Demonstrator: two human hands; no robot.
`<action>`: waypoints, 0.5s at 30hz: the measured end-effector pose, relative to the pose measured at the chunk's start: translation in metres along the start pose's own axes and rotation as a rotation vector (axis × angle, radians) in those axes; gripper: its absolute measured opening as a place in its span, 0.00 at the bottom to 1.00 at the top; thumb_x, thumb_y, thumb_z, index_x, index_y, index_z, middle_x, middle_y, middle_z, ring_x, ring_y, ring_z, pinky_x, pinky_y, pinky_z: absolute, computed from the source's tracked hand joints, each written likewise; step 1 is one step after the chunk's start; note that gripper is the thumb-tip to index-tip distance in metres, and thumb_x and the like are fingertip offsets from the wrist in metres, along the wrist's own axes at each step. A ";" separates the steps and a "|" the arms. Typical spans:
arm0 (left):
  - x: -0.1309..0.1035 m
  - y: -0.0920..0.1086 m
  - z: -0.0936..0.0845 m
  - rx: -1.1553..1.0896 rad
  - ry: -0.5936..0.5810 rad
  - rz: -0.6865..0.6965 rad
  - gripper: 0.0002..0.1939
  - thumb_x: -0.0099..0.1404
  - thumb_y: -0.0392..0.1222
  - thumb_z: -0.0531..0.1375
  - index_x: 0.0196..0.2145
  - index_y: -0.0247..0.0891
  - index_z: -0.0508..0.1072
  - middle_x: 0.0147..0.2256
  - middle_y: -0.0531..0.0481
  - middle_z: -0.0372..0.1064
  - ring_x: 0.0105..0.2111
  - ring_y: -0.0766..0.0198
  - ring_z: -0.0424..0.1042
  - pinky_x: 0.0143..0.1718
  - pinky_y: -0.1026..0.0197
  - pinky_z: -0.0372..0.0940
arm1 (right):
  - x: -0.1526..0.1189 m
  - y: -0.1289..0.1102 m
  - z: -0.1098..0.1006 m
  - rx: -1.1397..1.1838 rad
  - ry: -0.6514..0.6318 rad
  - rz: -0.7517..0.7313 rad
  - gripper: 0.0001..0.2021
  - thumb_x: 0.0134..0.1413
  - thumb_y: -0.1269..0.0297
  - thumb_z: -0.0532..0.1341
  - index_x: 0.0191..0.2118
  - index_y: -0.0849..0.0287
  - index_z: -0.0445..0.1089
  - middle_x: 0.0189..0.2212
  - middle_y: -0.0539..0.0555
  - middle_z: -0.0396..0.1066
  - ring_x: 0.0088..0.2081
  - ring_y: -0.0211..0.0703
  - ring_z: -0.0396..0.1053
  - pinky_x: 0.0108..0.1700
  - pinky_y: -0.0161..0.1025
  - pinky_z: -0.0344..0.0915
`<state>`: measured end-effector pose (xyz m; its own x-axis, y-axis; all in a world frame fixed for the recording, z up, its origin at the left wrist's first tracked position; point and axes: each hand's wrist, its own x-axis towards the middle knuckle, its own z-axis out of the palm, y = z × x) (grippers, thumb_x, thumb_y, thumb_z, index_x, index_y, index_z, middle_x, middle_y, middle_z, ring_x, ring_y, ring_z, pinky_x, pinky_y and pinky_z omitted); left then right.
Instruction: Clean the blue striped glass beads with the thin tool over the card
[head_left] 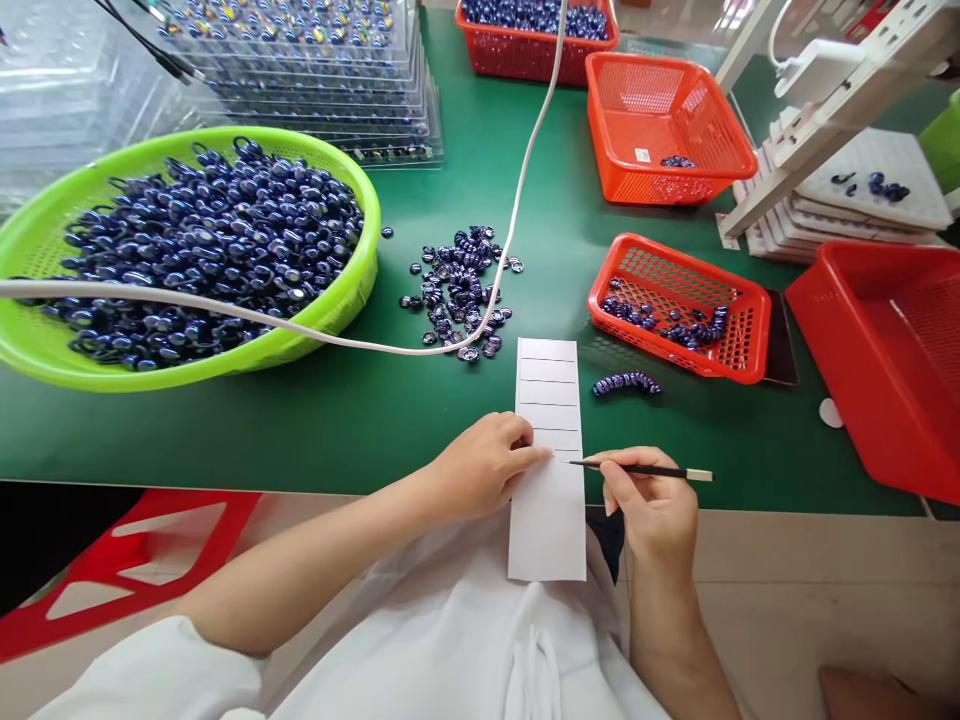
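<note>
A white paper strip [547, 540] with several dark lines across it hangs over the table's front edge. My left hand [491, 462] is closed at the strip's left edge, a fingertip lying on the paper beside the lowest line. Between the fingers of my right hand [652, 495] is a slim black pen-like stick [652, 470] with a pale end. Its pointed tip touches or nearly touches the paper at that lowest line. Just right of the strip lies a curved row of dark blue shiny beads [627, 383]. Beyond the strip, more such beads [457, 285] are scattered in a loose pile.
A green basket [367, 235] heaped with dark looped pieces stands left, before stacked clear trays [431, 120]. A white cable [525, 165] crosses the green table. On the right are a small red basket [682, 355], an orange-red basket [630, 175] and a red bin [855, 350].
</note>
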<state>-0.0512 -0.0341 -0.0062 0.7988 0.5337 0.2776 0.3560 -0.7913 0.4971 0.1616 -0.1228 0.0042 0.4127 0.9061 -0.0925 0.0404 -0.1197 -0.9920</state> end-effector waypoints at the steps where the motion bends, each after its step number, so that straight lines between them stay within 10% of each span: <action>1: 0.001 0.001 -0.001 -0.038 0.014 -0.020 0.18 0.65 0.28 0.52 0.50 0.36 0.73 0.39 0.42 0.71 0.36 0.59 0.68 0.38 0.57 0.65 | 0.000 0.000 0.000 0.016 0.005 -0.005 0.10 0.53 0.58 0.69 0.33 0.58 0.72 0.31 0.54 0.79 0.17 0.33 0.65 0.18 0.33 0.64; 15: 0.070 0.005 -0.008 -0.741 -0.036 -0.564 0.05 0.62 0.35 0.59 0.37 0.37 0.73 0.26 0.55 0.73 0.21 0.71 0.65 0.24 0.69 0.60 | 0.015 0.007 0.001 0.187 0.211 -0.213 0.07 0.53 0.66 0.69 0.34 0.57 0.70 0.33 0.52 0.79 0.18 0.34 0.68 0.22 0.37 0.67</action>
<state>0.0027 0.0017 0.0229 0.6209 0.7619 -0.1846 0.3055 -0.0183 0.9520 0.1668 -0.1096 -0.0044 0.5924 0.7969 0.1184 -0.0134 0.1567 -0.9876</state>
